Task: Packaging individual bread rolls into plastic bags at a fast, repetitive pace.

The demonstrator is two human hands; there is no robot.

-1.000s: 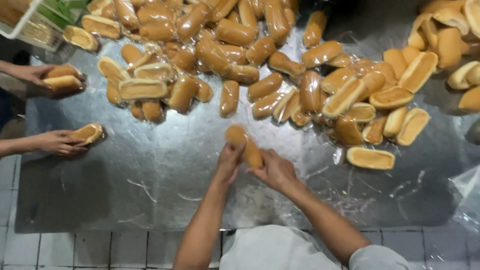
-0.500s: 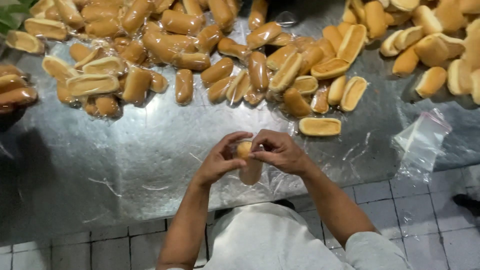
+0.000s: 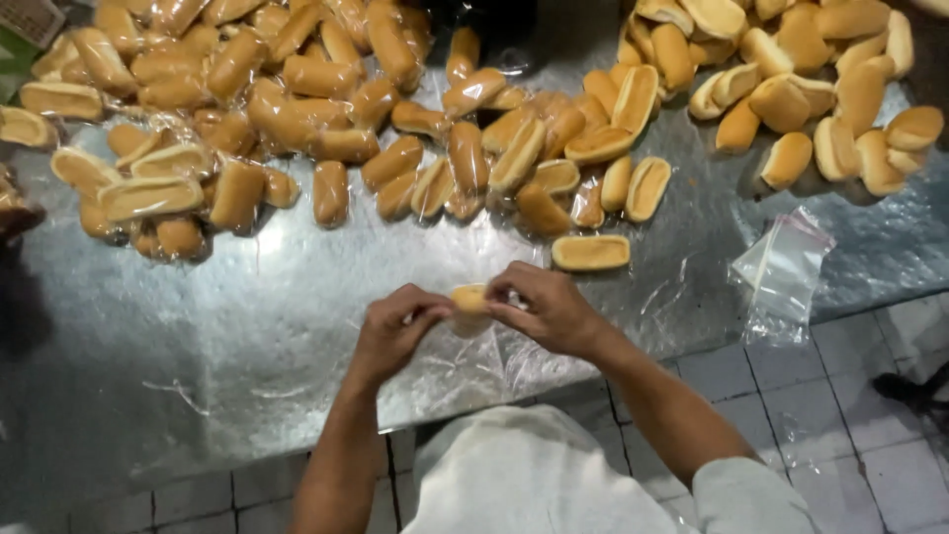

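Observation:
Both my hands hold one long bread roll [image 3: 469, 298] above the near edge of a metal table [image 3: 198, 326] covered in clear plastic film. My left hand [image 3: 397, 328] grips its left end, fingers curled around it. My right hand [image 3: 547, 309] pinches its right end from above. Most of the roll is hidden behind my fingers; only a pale golden patch shows between the hands. It seems to sit in a clear bag, though I cannot tell for sure.
A big heap of bread rolls [image 3: 297, 109] fills the far left and middle of the table, another heap [image 3: 811, 79] lies far right. One roll [image 3: 590, 252] lies alone just beyond my right hand. Clear plastic bags [image 3: 786, 272] hang at the table's right edge. Tiled floor below.
My hands pulled the roll nearer to the table's front edge and closed tighter around its ends. The view swung right, and another person's hands at far left left the picture.

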